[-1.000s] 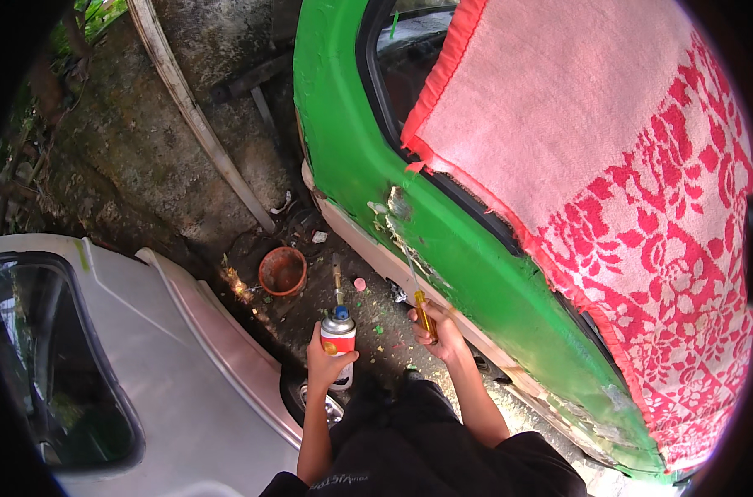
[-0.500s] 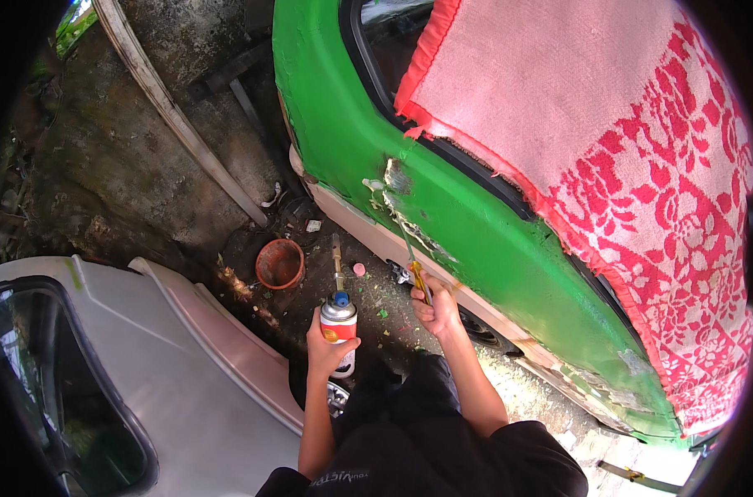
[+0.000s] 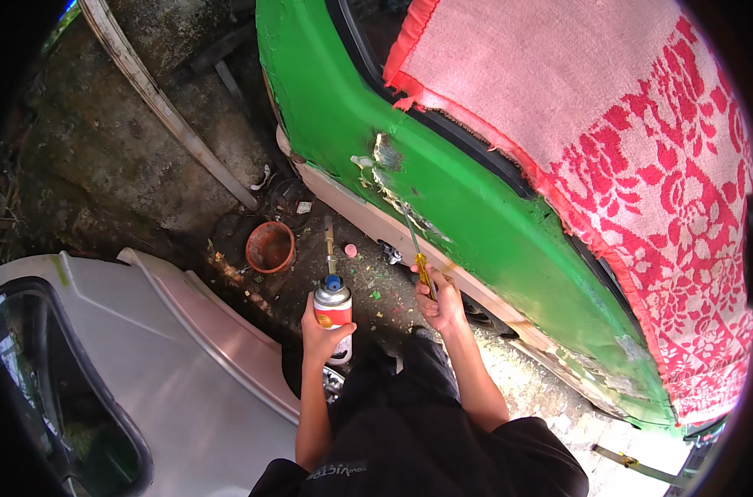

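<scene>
My left hand (image 3: 320,333) is wrapped round a gas can torch (image 3: 335,308), a red and white canister with a blue collar and a metal nozzle (image 3: 330,240) pointing away from me. In my right hand (image 3: 443,305) is a screwdriver (image 3: 424,269) with a yellow handle. Its thin shaft reaches up to the green car panel (image 3: 467,211), beside a strip of peeling paint (image 3: 403,205). Whether the tip touches the panel I cannot tell. Above that strip, a bare patch (image 3: 386,152) shows where paint has come off.
A pink and red patterned towel (image 3: 592,108) drapes over the green car. At the left stands a grey car (image 3: 169,356). Between them on the ground are a clay pot (image 3: 270,247), a pink round piece (image 3: 351,249) and paint flakes. A long curved strip (image 3: 157,95) leans behind.
The whole scene has shifted slightly left and up in view. Both hands keep their holds on the torch and the screwdriver, and the screwdriver stays by the peeling paint.
</scene>
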The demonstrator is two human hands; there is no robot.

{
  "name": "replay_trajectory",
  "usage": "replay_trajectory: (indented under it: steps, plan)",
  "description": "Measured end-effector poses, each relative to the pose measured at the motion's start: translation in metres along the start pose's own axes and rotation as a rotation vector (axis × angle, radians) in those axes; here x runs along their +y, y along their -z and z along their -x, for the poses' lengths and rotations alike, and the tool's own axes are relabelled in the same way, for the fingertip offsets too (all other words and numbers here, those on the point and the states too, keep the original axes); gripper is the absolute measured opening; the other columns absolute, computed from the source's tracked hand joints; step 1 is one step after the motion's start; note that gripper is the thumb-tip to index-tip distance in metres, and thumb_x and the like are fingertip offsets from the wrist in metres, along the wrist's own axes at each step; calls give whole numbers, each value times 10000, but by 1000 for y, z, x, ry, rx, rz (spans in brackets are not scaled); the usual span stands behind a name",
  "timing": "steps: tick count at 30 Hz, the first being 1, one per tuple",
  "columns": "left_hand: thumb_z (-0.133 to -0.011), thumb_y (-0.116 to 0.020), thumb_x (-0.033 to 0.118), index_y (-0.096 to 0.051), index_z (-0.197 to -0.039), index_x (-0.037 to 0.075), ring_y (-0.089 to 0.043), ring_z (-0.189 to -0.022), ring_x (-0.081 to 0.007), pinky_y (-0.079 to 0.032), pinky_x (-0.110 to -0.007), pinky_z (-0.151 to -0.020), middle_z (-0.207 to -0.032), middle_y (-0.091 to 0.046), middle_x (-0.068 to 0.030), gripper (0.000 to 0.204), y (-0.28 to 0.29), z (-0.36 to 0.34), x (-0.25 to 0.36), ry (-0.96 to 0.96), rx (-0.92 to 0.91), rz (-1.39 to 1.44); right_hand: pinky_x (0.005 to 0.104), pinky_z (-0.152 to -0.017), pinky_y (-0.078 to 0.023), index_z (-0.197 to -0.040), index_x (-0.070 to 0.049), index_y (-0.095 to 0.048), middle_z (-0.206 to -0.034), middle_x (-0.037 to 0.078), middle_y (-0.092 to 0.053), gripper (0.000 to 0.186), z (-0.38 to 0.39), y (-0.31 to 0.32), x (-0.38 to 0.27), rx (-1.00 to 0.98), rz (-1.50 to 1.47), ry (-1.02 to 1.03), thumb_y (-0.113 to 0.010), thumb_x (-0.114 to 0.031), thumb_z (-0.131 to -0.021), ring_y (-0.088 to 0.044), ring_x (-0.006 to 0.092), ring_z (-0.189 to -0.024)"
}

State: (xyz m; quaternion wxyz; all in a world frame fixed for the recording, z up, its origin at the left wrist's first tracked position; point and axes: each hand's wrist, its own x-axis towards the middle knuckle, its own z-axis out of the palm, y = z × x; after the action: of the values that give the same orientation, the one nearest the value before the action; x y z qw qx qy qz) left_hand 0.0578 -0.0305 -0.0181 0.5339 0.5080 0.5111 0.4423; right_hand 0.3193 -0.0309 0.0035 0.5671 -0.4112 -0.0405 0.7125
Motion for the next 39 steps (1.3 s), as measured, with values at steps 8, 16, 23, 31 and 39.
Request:
replay_trajectory:
  steps: [8, 16, 23, 31, 39]
  plan:
    - [-623, -891, 81, -564, -1149, 30, -670, -919, -174, -540, -345, -840, -1021, -695, -82, 621, -7, 1, 7, -34, 8, -83, 222, -355, -179, -1218, -46, -611, -708, -11, -445, 343, -10, 2, 4, -29, 13, 25, -534, -350, -1079, -269, 40, -412]
    - [-634, -880, 57, -568, -1129, 47, -659, -889, -164, -536, -334, -821, -993, -684, -66, 586, -4, -1, 6, 42, -6, -16, 221, -353, -187, -1166, -34, -629, -680, -8, -451, 320, -3, 9, 5, -3, 28, 38, -545, -331, -1078, -272, 37, -404]
    - [-624, -881, 64, -561, -1126, 44, -654, -880, -173, -535, -337, -822, -987, -682, -66, 596, -6, -8, 6, 7, -11, -47, 225, -353, -183, -1129, -45, -613, -679, -10, -443, 314, -29, -15, 2, -53, -48, -2, -553, -348, -1074, -261, 42, -398]
    - [-621, -892, 62, -561, -1158, 35, -663, -905, -179, -537, -342, -844, -1018, -687, -72, 631, -7, -8, 10, 22, -40, 14, 227, -348, -189, -1109, -68, -603, -674, -14, -444, 305, -28, 9, 13, -58, -103, -22, -548, -367, -1076, -274, 46, -395]
    - [-613, -852, -21, -571, -1175, 59, -668, -896, -152, -543, -320, -827, -1007, -672, -44, 633, 0, -11, 9, -16, -31, -12, 217, -326, -190, -1146, -73, -585, -670, -15, -440, 309, -29, 6, 6, -74, -113, -47, -514, -368, -1090, -260, 44, -380]
